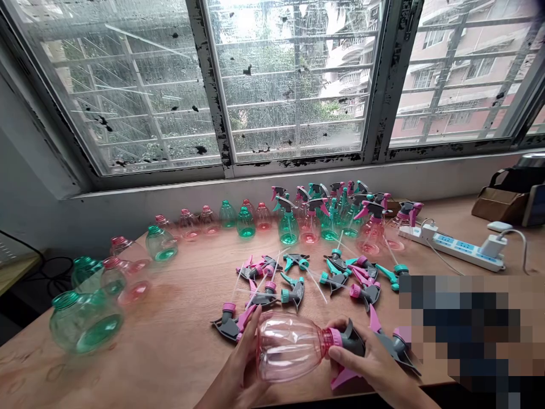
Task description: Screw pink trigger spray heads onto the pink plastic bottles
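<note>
A clear pink spray bottle point(289, 347) lies sideways just above the table's front edge, its base to the left. My left hand point(243, 363) is closed around the base end. At the neck, the fingers of my right hand point(368, 359) grip a grey and pink trigger spray head point(352, 341), whose pink collar sits on the bottle's mouth. I cannot tell how tightly it is screwed on. Just beyond my hands lie several loose spray heads, among them a teal and grey one point(293, 292) and a pink and grey one point(230, 324).
Green and pink bottles without heads, such as a green one point(87, 322), line the table's left and back. Bottles with spray heads point(288, 224) cluster at the back by the window. A white power strip point(455, 248) and a brown bag point(500, 203) are at right.
</note>
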`<state>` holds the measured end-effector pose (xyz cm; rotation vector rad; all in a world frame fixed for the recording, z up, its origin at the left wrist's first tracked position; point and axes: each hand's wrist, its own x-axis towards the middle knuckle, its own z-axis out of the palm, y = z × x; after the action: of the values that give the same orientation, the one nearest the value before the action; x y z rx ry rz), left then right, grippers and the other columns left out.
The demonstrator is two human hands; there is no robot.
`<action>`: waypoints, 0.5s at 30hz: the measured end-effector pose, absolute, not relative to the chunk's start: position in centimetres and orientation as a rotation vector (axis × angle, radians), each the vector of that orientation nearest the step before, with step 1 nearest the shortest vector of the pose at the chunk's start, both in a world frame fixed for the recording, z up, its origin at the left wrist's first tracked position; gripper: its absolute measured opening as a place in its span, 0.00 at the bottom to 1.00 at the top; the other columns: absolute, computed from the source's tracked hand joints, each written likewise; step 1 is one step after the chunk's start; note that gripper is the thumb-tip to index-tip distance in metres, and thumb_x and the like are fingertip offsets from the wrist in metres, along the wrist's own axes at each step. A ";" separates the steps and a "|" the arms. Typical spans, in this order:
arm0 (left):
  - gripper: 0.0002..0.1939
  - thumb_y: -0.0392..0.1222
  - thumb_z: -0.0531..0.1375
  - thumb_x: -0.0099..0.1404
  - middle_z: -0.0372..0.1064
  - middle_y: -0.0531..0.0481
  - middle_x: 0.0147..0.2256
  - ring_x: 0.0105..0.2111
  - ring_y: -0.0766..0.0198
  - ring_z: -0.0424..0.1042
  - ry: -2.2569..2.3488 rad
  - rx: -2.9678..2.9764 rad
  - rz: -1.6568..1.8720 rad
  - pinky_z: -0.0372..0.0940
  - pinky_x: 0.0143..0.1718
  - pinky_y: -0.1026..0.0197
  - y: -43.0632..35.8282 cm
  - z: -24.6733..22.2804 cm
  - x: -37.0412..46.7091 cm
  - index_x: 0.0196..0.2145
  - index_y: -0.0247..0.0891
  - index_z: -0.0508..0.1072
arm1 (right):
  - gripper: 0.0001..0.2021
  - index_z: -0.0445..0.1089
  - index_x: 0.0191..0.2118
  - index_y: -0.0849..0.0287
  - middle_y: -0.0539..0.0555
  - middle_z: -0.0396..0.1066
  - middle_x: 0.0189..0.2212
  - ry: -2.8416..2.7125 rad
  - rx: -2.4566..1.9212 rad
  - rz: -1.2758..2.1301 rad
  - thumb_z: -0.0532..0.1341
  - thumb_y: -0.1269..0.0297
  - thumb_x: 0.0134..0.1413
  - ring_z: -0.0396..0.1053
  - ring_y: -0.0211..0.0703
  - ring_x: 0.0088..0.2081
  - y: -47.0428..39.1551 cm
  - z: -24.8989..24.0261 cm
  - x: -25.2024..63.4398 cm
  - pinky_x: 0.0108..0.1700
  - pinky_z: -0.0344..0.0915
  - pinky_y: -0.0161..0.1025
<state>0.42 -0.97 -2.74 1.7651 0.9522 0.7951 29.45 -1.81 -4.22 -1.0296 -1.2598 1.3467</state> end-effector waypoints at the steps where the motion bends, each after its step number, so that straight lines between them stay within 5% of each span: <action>1: 0.43 0.54 0.59 0.71 0.50 0.55 0.72 0.72 0.51 0.48 0.956 1.758 0.799 0.40 0.73 0.50 -0.9 -2.9 0.4 0.71 0.63 0.34 | 0.17 0.74 0.39 0.58 0.51 0.78 0.26 -1.264 -1.025 1.356 0.73 0.51 0.51 0.75 0.45 0.27 -1.8 -4.2 29.4 0.30 0.72 0.37; 6: 0.60 0.57 0.70 0.58 0.43 0.50 0.74 0.69 0.46 0.55 0.872 1.601 0.844 0.51 0.70 0.48 -1.1 -2.6 0.9 0.71 0.60 0.31 | 0.16 0.77 0.38 0.58 0.52 0.78 0.30 -1.281 -1.031 1.298 0.74 0.52 0.49 0.74 0.48 0.33 -2.0 -4.0 29.4 0.36 0.71 0.38; 12: 0.52 0.58 0.66 0.63 0.43 0.53 0.74 0.73 0.48 0.44 0.905 1.702 0.800 0.42 0.73 0.50 -1.0 -2.4 0.7 0.72 0.60 0.36 | 0.16 0.78 0.38 0.57 0.50 0.76 0.30 -1.290 -1.044 1.281 0.74 0.51 0.48 0.72 0.47 0.33 -2.0 -4.1 29.5 0.35 0.70 0.37; 15: 0.49 0.56 0.63 0.67 0.40 0.52 0.74 0.72 0.47 0.47 0.922 1.735 0.776 0.39 0.73 0.47 -0.7 -3.1 0.3 0.72 0.60 0.33 | 0.16 0.77 0.38 0.57 0.50 0.76 0.30 -1.295 -1.041 1.304 0.74 0.52 0.49 0.71 0.45 0.32 -2.0 -4.0 29.5 0.35 0.69 0.36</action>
<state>0.35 -0.70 -3.12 1.7354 0.9224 0.7765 29.51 -1.97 -3.97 -1.0411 -1.2949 1.3041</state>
